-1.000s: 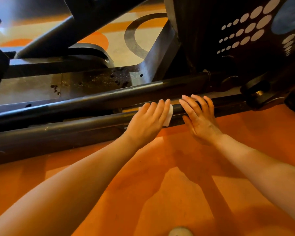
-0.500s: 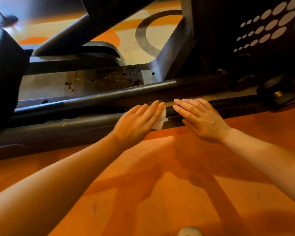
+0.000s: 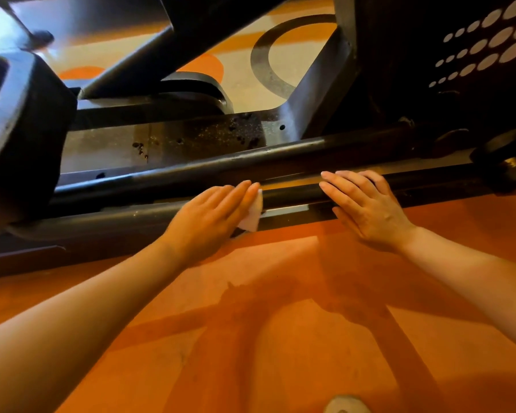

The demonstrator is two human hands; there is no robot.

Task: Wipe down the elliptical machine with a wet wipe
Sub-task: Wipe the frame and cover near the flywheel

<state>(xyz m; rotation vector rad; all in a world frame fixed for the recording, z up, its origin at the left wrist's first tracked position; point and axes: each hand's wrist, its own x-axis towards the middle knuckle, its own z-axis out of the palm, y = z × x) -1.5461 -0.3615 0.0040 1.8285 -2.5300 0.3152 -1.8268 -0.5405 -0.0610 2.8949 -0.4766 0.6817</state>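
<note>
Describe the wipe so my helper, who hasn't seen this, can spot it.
Find the dark rail low along the elliptical, just above the orange floor. The left hand lies flat on it; the wipe is the small white piece showing under its fingertips, the only white thing on the rail.

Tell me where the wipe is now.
The wipe is under the left hand, pressed on the lower rail, left of the right hand.
</note>
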